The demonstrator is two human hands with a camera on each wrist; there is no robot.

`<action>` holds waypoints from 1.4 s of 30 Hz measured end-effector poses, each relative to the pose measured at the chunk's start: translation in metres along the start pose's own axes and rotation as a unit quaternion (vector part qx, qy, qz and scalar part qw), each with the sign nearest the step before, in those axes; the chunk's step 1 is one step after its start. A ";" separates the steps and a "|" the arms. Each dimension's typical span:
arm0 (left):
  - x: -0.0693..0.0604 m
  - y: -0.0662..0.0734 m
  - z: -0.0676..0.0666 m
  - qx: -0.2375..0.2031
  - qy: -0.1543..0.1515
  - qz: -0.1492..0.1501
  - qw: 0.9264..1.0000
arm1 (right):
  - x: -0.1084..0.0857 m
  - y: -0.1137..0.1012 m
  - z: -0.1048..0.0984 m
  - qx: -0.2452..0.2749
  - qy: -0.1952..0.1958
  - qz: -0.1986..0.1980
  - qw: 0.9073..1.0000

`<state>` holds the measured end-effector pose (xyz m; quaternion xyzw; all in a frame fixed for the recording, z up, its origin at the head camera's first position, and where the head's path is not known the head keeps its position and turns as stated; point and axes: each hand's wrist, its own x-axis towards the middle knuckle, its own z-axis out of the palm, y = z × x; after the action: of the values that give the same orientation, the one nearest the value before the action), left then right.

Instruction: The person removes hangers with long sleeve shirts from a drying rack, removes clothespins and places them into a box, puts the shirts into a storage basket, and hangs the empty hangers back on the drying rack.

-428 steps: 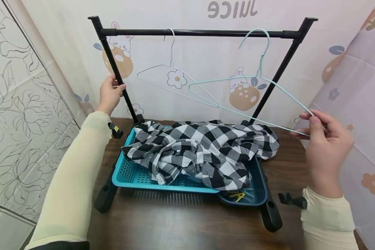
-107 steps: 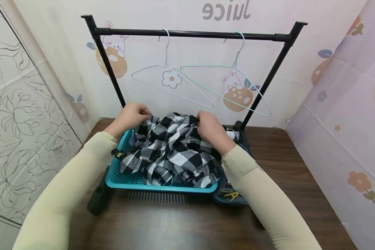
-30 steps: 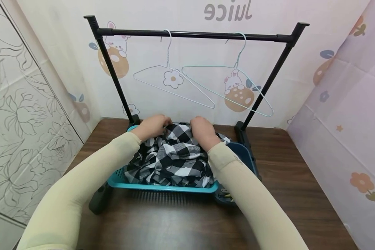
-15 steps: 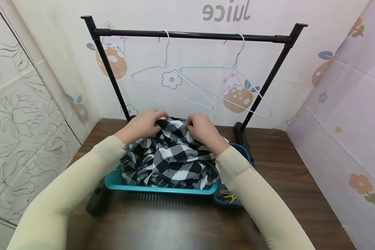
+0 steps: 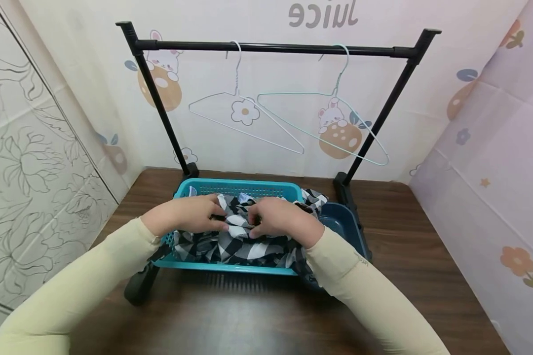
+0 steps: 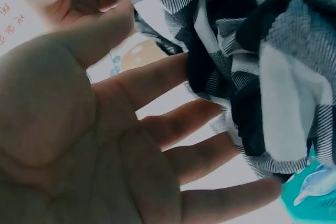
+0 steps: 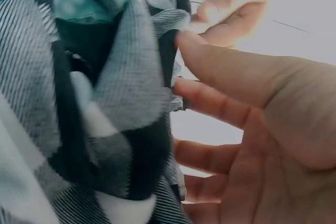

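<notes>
A crumpled black-and-white checked shirt [image 5: 244, 249] lies bunched in the turquoise basket [image 5: 231, 268]. My left hand [image 5: 188, 214] holds its left upper part between thumb and fingers, palm facing inward. In the left wrist view the left hand's fingers [image 6: 163, 127] reach behind the cloth, fairly straight and spread. My right hand [image 5: 277, 219] holds the shirt just opposite, its thumb and index finger at the edge of the cloth [image 7: 131, 93]. Several fingertips are hidden by the fabric.
Behind the basket stands a black rack [image 5: 266, 48]. On its bar hang a white wire hanger [image 5: 244, 130] and a mint wire hanger [image 5: 328, 140]. A dark blue tray [image 5: 344, 222] sits right of the basket on the brown table [image 5: 426, 276]. A printed curtain closes off the back.
Both hands have come down and toward the front of the basket with the shirt. The basket's back wall now shows. Earlier, the right hand held the mint hanger, now hung on the bar.
</notes>
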<state>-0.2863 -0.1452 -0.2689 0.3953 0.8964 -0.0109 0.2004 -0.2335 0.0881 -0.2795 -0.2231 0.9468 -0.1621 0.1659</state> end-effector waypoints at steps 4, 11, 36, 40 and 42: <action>0.011 -0.003 0.012 -0.016 -0.044 -0.006 0.999 | 0.008 0.003 0.011 -0.028 -0.048 0.020 0.998; 0.031 -0.013 0.018 -0.046 -0.094 -0.029 0.994 | 0.022 0.005 0.016 -0.034 -0.116 0.029 0.992; 0.042 -0.031 0.002 -0.050 -0.098 -0.081 0.991 | -0.010 -0.012 -0.007 -0.097 -0.082 0.140 0.982; 0.044 -0.030 0.008 -0.077 -0.127 -0.081 0.986 | 0.001 -0.007 -0.003 -0.085 -0.146 0.137 0.976; 0.047 -0.032 0.012 -0.085 -0.135 -0.085 0.984 | 0.006 -0.002 -0.003 -0.083 -0.170 0.130 0.973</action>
<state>-0.3339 -0.1360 -0.3016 0.2945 0.8892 -0.0051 0.3502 -0.2388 0.0843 -0.2780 -0.1354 0.9357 -0.0196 0.3253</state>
